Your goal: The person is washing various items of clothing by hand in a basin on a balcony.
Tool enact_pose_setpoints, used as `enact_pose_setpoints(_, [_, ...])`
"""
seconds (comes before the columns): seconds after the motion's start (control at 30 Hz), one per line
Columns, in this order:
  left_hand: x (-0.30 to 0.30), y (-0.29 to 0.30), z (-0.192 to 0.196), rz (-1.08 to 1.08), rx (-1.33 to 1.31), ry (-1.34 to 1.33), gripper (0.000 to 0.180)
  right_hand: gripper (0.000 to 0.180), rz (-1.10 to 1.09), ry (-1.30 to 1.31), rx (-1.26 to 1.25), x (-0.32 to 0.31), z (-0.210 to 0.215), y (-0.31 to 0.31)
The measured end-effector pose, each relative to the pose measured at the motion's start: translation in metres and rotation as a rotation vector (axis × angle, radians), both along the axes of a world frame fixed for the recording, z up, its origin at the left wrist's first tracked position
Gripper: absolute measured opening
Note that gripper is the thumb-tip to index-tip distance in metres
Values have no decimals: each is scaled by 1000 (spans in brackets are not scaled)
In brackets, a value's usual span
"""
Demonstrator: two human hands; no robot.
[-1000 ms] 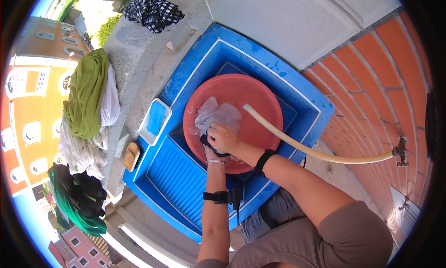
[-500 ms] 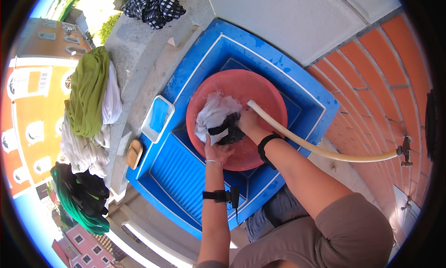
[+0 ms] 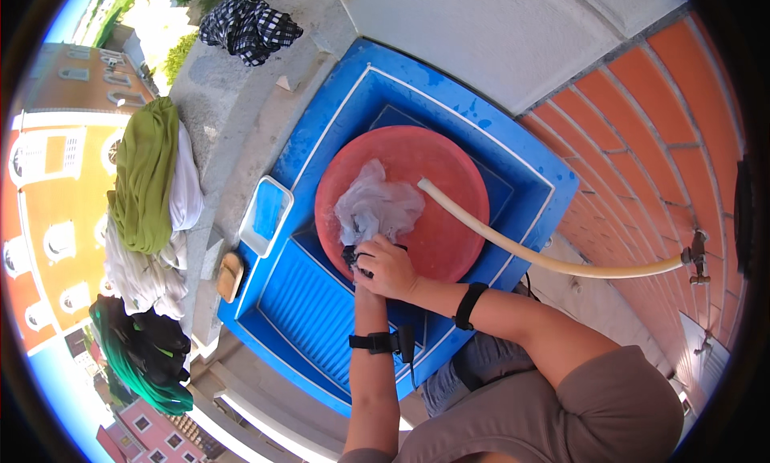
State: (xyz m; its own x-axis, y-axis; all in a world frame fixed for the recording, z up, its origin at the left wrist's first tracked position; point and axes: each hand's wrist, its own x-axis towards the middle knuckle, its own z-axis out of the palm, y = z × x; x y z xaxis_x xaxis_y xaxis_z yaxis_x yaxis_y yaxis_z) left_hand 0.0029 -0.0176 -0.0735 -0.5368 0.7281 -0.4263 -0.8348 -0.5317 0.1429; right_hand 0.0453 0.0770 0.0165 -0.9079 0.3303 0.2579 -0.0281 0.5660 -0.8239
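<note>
Pale grey wet cloth with a dark garment bunched at its lower edge sits in the round red plastic basin, and that basin rests inside a bright blue moulded laundry sink with a ribbed washboard slope running toward the person. We're outdoors: orange brick wall on the right, grey stone ledge on the left, coloured house fronts far below. A cream rubber hose runs from a wall tap and drops its end over the basin, right beside the cloth. On the sink's left corner sits a small white rectangular tray, and just outside it a tan bar of soap. Draped on the ledge: an olive-green cloth, white laundry, a dark green and black heap, and a black-and-white checked cloth further off.

Now the hands! The right hand is curled tight, clenched over the dark bundle at the basin's near rim. The left hand is tucked beneath it, mostly hidden; its grip I cannot tell. Black bands on both wrists.
</note>
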Motion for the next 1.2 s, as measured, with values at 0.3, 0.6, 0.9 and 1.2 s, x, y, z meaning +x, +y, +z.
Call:
enact_pose_setpoints(0.3, [-6,41,58,168,-417,-97,38,17,-299,-379,126,-50,-67,59])
enact_pose_setpoints(0.6, [-14,13,45,-16,-817,-184,71,40,-79,-489,203,-20,-110,74])
enact_pose_setpoints(0.9, [-26,20,35,-115,-481,-197,60,22,-69,-389,-420,-2,7,33])
enact_pose_setpoints(1.2, [-2,4,8,-33,-29,-34,45,16,-70,-71,-90,6,14,4])
